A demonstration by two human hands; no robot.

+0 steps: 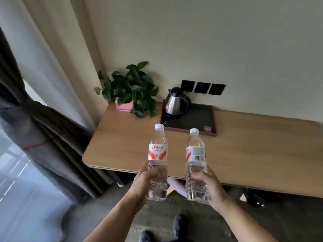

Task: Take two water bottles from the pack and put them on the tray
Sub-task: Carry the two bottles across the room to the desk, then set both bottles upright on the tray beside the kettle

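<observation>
We held one water bottle [157,161] upright in our left hand [145,182] and a second bottle [195,165] in our right hand [209,187], each hand wrapped low around its bottle, probably so the bases could land first. Both hung short of the worktop [125,137], well apart from the dark tray [201,119], whose bare part beside the kettle [174,103] looked wide enough for both.

**Hidden, cropped, blurred**

Left hand [146,180] & right hand [208,186] cover the lower backs of their bottles. Curtain [43,130] left of the hands is motion-blurred. Shoes [164,229] below them cut by btm edge. Tray [201,117] logo beyond: too small to read.
</observation>
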